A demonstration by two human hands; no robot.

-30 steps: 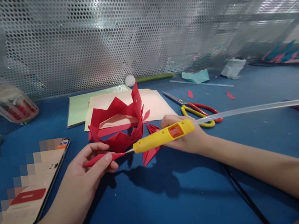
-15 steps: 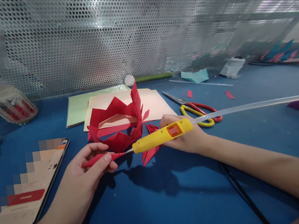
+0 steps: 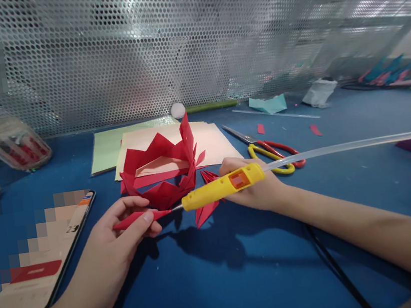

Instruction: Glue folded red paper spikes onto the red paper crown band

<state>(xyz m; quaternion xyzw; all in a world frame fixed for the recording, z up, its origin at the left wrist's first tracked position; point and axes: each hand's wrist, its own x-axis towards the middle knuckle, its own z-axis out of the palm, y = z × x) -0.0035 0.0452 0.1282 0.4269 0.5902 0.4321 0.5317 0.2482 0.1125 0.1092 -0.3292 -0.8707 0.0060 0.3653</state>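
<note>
Between the thumb and fingers of my left hand [image 3: 122,240] is a folded red paper piece [image 3: 133,219], its pointed end toward the right. My right hand [image 3: 251,188] is closed around a yellow glue gun [image 3: 221,186]; most of its fingers are hidden behind the tool. The metal nozzle meets the tip of the red piece. A clear glue stick [image 3: 341,147] runs out of the gun's back end to the right. Just behind my hands stands a ring of folded red paper [image 3: 165,192] with pointed peaks. More folded red paper [image 3: 208,213] lies partly behind the gun.
Scissors [image 3: 277,152] lie beyond my right hand. Cream paper sheets [image 3: 219,142] are under the ring's far side. A phone [image 3: 53,265] lies at left, with a tilted jar [image 3: 15,143] behind it. A black cable [image 3: 336,265] crosses the front. Perforated metal [image 3: 190,40] closes off the back.
</note>
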